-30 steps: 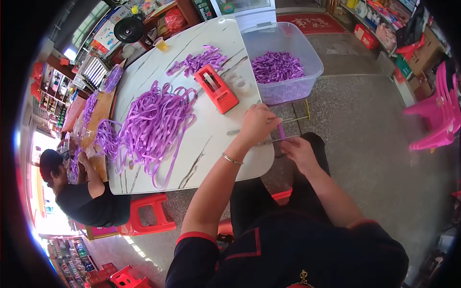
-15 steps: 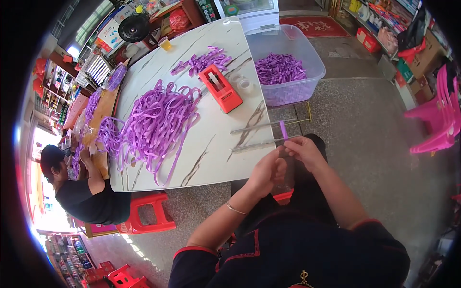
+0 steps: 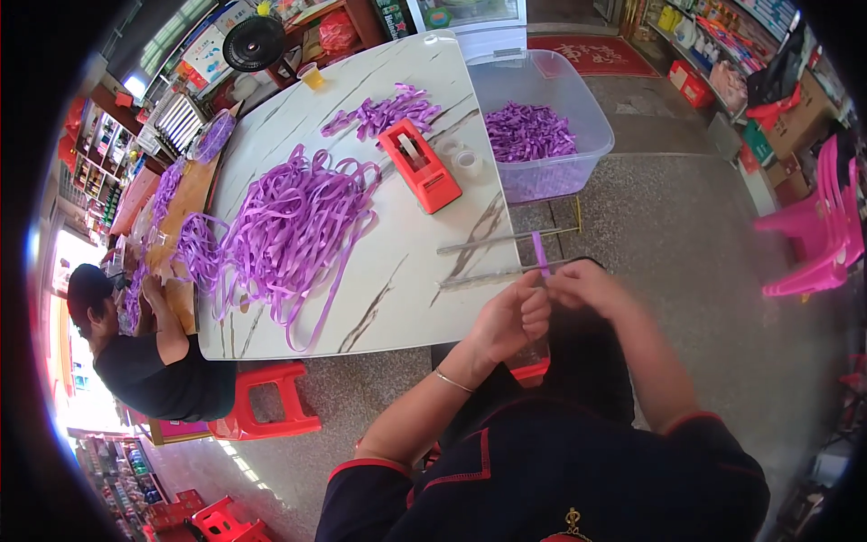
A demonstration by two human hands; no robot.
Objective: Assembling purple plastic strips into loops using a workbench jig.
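A short purple ribbon [image 3: 539, 247] is looped over two thin metal rods [image 3: 479, 243] that jut out past the table's right edge. At its lower end the fingertips of both hands meet. My left hand [image 3: 513, 318] is closed, thumb and forefinger pinched at the ribbon and the other fingers curled in. From the right, my right hand [image 3: 587, 289] also pinches at the ribbon, its fingertips pressed together and partly hidden. A red tape dispenser [image 3: 421, 168] stands on the table beyond the rods, with clear tape rolls [image 3: 468, 162] beside it.
On the marble-patterned table [image 3: 379, 312] lie a big heap of purple ribbon [image 3: 293, 235] and a smaller pile [image 3: 388, 112]. A clear plastic bin [image 3: 591, 135] holds purple pieces at the right. A person in black [image 3: 163, 370] works at the left, beside a red stool [image 3: 271, 397].
Both hands have moved slightly, and the right hand has shifted a little to the right and down. More of the purple ribbon shows across the rods. The view has tilted slightly.
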